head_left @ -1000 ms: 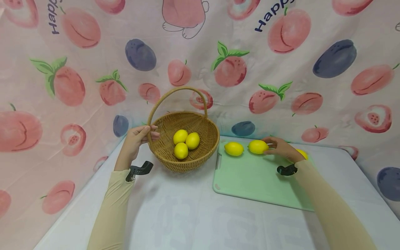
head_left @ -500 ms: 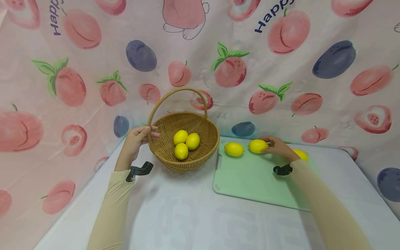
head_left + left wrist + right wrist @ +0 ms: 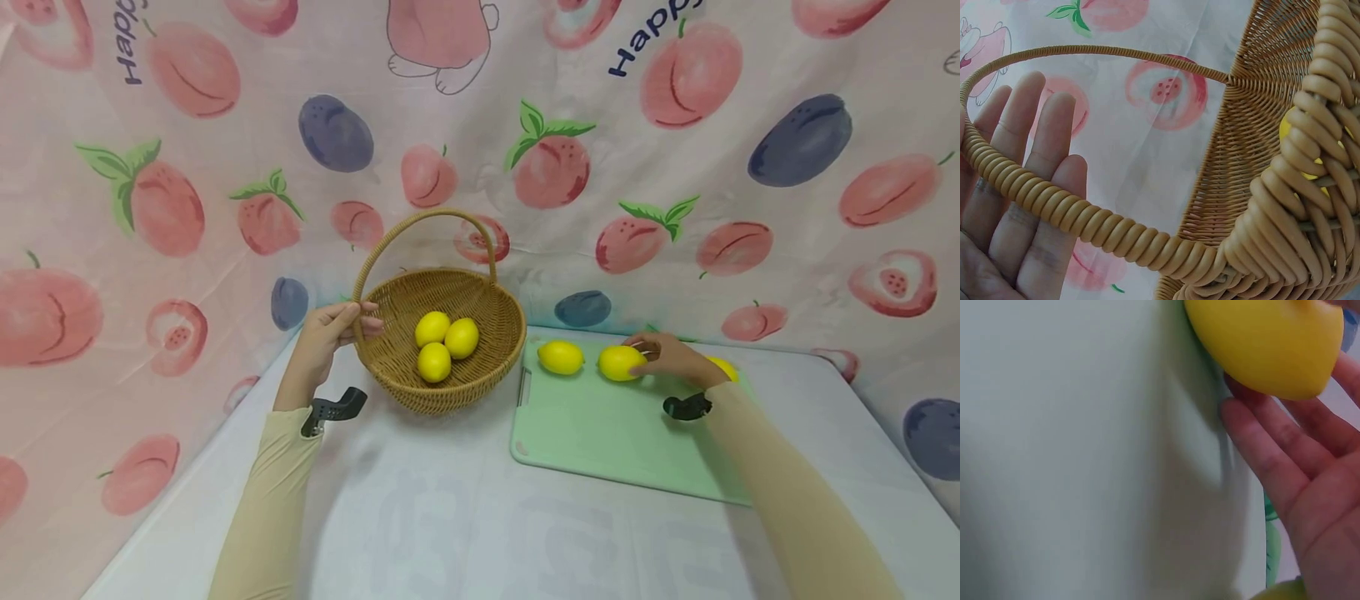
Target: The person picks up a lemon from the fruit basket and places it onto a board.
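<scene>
My left hand (image 3: 322, 337) pinches the handle (image 3: 363, 292) of a brown wicker basket (image 3: 483, 287) on its left side. In the left wrist view the fingers (image 3: 1050, 134) reach straight up behind the coiled handle. Three lemons lie together in the basket, one lemon (image 3: 462, 338) at their right. Over the back of the green cutting board (image 3: 592, 433), my right hand (image 3: 672, 358) grips a lemon (image 3: 618, 363) between thumb and fingers. The right wrist view has this lemon (image 3: 1266, 347) large at the top. Left of it on the board sits another lemon (image 3: 560, 357).
A further lemon (image 3: 725, 368) shows partly behind the right wrist. The board stands on a white-covered table (image 3: 450, 508), right of the basket. Close behind both hangs a fruit-printed cloth (image 3: 465, 125).
The gripped lemon has shifted a little toward the front of the board, and the right hand has moved slightly right and nearer. The left hand and basket have stayed in place.
</scene>
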The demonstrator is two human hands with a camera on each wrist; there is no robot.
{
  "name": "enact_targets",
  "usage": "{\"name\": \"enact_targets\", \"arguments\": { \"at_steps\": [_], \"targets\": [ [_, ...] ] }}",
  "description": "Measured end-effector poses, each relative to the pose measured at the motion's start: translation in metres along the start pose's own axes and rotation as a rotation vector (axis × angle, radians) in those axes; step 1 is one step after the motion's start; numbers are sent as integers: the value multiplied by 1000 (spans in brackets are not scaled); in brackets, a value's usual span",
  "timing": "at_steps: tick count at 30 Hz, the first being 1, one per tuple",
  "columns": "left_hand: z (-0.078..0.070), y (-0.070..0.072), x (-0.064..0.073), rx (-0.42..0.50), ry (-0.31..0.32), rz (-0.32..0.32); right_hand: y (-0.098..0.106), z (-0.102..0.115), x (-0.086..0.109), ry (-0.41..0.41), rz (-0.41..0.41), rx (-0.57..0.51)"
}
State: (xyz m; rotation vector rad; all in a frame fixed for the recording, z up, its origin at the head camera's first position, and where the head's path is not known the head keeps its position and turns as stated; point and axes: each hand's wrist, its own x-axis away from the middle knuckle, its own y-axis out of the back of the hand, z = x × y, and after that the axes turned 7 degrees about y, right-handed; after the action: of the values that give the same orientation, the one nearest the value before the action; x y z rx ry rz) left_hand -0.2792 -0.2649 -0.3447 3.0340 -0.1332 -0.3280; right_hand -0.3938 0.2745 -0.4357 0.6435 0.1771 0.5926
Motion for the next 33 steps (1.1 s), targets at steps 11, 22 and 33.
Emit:
{"name": "enact_targets", "arguments": {
  "at_steps": [11,22,33],
  "targets": [
    [1,0,-1,4,-4,-3,2,5,2,-2,62,-24],
    [1,0,0,5,-8,-6,1,3,2,13,69,-9],
    [3,1,0,16,-15,-7,-1,-1,2,18,23,32]
  ]
}}
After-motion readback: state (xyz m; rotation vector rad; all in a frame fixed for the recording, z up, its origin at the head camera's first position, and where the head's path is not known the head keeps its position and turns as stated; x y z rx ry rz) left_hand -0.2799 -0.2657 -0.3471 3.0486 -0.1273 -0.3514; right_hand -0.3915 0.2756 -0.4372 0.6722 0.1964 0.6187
